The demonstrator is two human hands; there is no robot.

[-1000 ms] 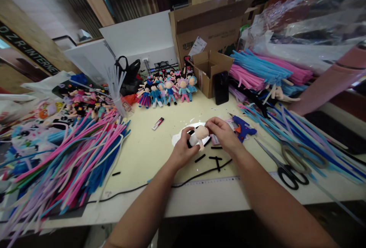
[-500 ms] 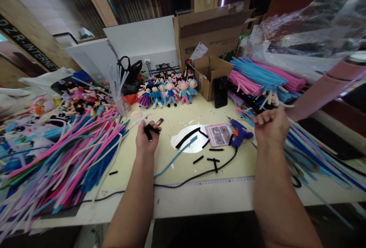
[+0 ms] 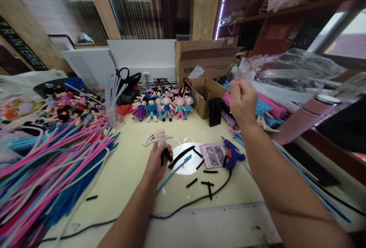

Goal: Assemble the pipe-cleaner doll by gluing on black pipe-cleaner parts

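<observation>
Cream table cluttered: pipe cleaners, cardboard box, wooden pillars behind.

The left hand sits low, arm stretched forward, fingers curled shut in a grip, thumb side up. The right hand is raised higher, closed into a loose fist, forearm angled up and away.
</observation>
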